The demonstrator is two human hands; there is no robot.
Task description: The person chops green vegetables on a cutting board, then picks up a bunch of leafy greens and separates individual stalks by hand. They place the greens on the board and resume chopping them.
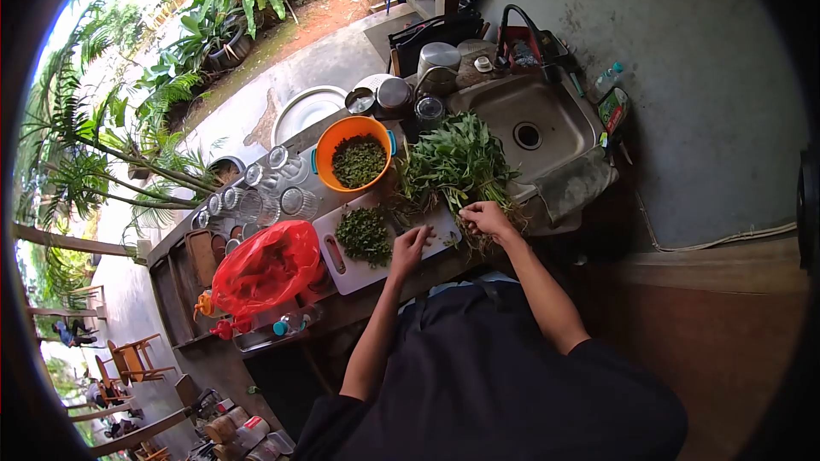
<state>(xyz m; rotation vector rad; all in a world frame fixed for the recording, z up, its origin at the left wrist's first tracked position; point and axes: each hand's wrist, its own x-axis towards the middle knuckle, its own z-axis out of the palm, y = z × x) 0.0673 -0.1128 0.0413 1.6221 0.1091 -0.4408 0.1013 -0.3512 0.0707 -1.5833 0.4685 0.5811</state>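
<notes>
Over the white cutting board (348, 277), my left hand (412, 248) has its fingers curled together; whatever they pinch is too small to make out. Beside it on the board lies a pile of plucked green leaves (365, 236). My right hand (487, 220) is closed in a pinch at the near edge of a big bunch of leafy greens (457, 158), and I cannot make out what is between its fingers. The bunch's roots and stems spread by my right wrist. Behind the board, an orange basin (342, 132) holds more small green leaves.
A red plastic bag (266, 269) stands left of the board, with several glass jars (299, 202) behind it. On the right is a metal sink (559, 119) with a black faucet (534, 30) and a cloth (576, 188) on its edge. Metal pots (439, 60) stand at the back.
</notes>
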